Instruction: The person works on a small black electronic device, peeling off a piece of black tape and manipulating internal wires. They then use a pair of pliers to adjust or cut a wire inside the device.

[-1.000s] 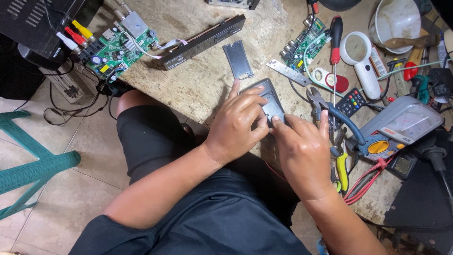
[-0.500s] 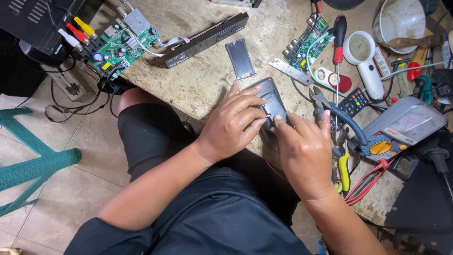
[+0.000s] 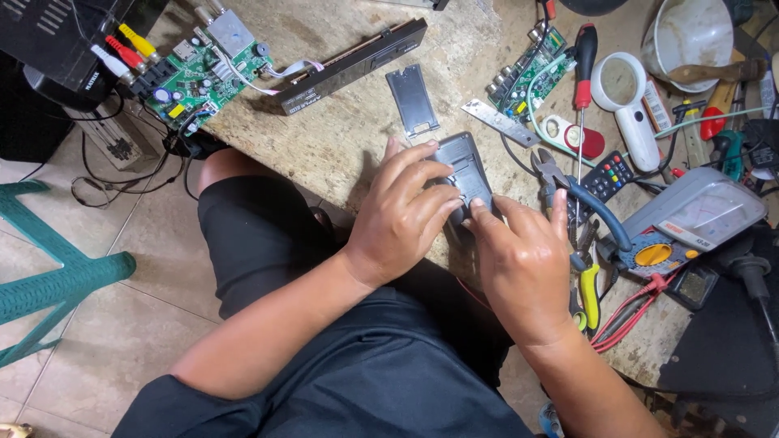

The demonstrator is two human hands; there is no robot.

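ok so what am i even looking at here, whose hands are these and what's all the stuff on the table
The camera sits on a person's head and looks down at their own lap and bare hands. The left hand and right hand both grip a small grey remote, back side up and its battery bay open. Its loose cover lies just beyond on the stone table. Around it: a green circuit board, a long black panel, pliers, a red screwdriver, a magnifier and a grey meter.

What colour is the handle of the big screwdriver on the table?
The screwdriver has a red and black handle, seen best in the head view.
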